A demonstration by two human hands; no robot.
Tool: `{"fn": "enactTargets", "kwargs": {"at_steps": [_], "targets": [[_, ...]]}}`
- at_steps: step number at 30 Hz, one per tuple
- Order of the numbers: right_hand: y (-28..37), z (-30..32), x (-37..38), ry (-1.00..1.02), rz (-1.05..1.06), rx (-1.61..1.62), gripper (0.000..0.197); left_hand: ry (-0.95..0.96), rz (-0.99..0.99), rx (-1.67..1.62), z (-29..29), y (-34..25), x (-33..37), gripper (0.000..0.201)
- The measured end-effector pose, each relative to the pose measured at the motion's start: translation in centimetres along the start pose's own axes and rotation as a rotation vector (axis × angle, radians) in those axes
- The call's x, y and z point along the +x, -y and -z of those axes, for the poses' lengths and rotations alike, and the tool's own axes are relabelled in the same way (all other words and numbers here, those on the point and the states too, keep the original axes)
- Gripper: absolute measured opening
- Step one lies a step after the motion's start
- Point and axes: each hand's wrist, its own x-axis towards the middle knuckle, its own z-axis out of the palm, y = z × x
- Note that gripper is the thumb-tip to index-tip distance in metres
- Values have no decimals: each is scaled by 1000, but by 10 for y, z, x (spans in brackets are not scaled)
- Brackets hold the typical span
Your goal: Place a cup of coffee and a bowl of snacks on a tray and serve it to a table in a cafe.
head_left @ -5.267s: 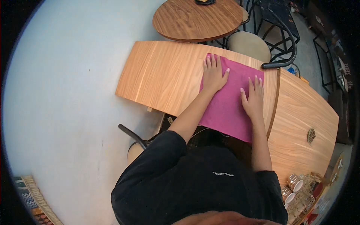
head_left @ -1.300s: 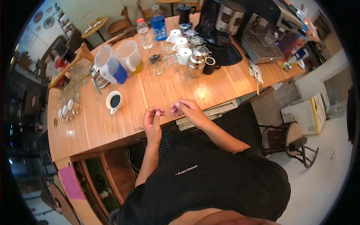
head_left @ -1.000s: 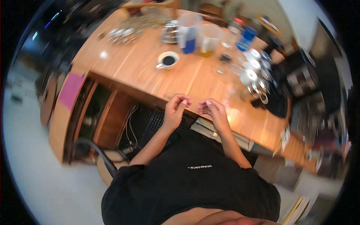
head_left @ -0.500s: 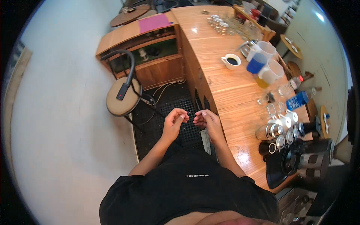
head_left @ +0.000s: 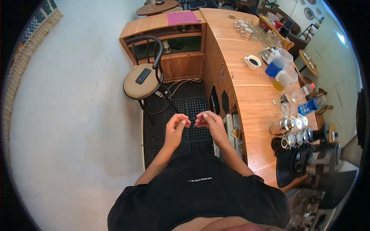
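Note:
My left hand and my right hand are raised in front of my chest with curled fingers, fingertips almost touching each other. Nothing shows between the fingers. Both hands hover over a black floor mat. The long wooden counter runs along my right side, a short way from my right hand. A pink cloth lies flat on the counter's far corner, well away from both hands.
A round stool with a dark phone on its seat stands ahead left. The counter carries a white cup of coffee, a blue jug, a white jug, a water bottle, small metal pitchers and a black coffee machine.
Earlier both hands lay flat on the pink cloth. Since then I have turned from the counter; the hands stay together, now over the floor mat.

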Motion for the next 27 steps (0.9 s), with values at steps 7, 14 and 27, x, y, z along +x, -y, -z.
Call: {"fn": "enactTargets", "kwargs": {"at_steps": [7, 14, 27], "targets": [[-13, -39, -59, 3, 69, -14, 30, 42, -42, -38, 17, -21, -55, 11], [-34, -63, -139, -115, 48, 35, 22, 102, 5, -83, 27, -11, -117, 12], [-31, -42, -230, 5, 113, -96, 18, -60, -65, -51, -17, -28, -231, 11]]}}
